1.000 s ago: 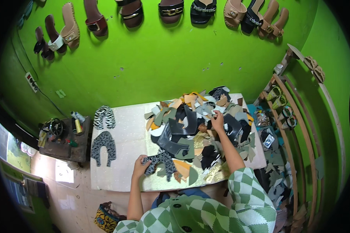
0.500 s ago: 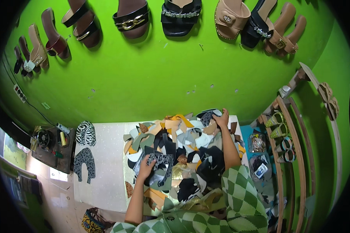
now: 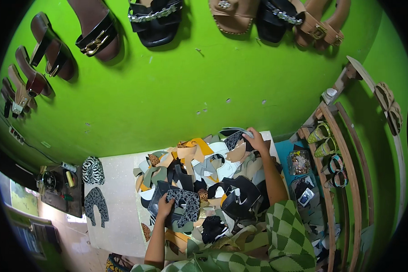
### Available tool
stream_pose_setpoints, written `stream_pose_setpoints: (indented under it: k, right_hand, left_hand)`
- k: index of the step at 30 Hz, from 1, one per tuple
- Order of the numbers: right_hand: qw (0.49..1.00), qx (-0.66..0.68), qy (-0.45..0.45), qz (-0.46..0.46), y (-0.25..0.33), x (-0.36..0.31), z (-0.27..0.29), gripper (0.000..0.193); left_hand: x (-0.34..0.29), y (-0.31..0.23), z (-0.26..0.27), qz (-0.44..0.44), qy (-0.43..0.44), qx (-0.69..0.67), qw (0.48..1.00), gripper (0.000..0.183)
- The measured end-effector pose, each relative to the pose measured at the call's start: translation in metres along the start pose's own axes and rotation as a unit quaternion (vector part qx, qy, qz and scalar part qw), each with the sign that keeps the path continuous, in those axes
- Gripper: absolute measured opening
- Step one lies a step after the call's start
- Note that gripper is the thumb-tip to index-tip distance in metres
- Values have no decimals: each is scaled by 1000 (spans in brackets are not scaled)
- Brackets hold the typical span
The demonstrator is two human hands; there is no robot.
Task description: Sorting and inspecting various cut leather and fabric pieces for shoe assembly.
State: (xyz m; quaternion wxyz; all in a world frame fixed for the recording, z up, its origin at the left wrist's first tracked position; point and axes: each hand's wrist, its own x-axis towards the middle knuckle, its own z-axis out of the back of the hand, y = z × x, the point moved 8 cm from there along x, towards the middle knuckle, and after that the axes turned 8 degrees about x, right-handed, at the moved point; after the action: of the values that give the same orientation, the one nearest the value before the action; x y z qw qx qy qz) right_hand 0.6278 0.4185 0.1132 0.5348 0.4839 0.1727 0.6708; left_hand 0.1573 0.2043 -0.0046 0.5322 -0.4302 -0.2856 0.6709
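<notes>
My left hand (image 3: 165, 206) is closed on a horseshoe-shaped black-and-grey patterned piece (image 3: 186, 203), over the near left part of a heap of cut shoe-material scraps (image 3: 251, 168). Plain black pieces lie beneath and beside it. At the heap's far right, my right hand (image 3: 255, 139) has its fingers closed on the edge of another black-and-grey patterned piece (image 3: 234, 139), whose grey edge is lifted. Tan, white, olive, orange, black and leopard-print offcuts surround both hands.
On the white table's (image 3: 120, 177) left side lie a zebra-print piece (image 3: 93, 170) and a patterned arch-shaped piece (image 3: 96, 206). A wooden rack (image 3: 344, 181) with sandals (image 3: 324, 140) stands right, beside a clear box of small parts (image 3: 299, 162). Sandals (image 3: 156, 27) hang on the green wall.
The view has shifted right. My right hand's fingers have closed on the far patterned piece and lifted its edge. The left hand's patterned piece now lies more spread over the black pieces.
</notes>
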Motion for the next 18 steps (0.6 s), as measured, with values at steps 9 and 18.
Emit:
stream_pose_setpoints:
  k: [9,18]
  right_hand:
    - [963,217,-154,-42,137,22,104,27]
    - [911,358,-133,-156,231,-73,12,33]
  left_hand:
    - [-18,-37,21,-37,-67,-106,991,21]
    - [-77,-27,89,-61,-120,-161,978,30]
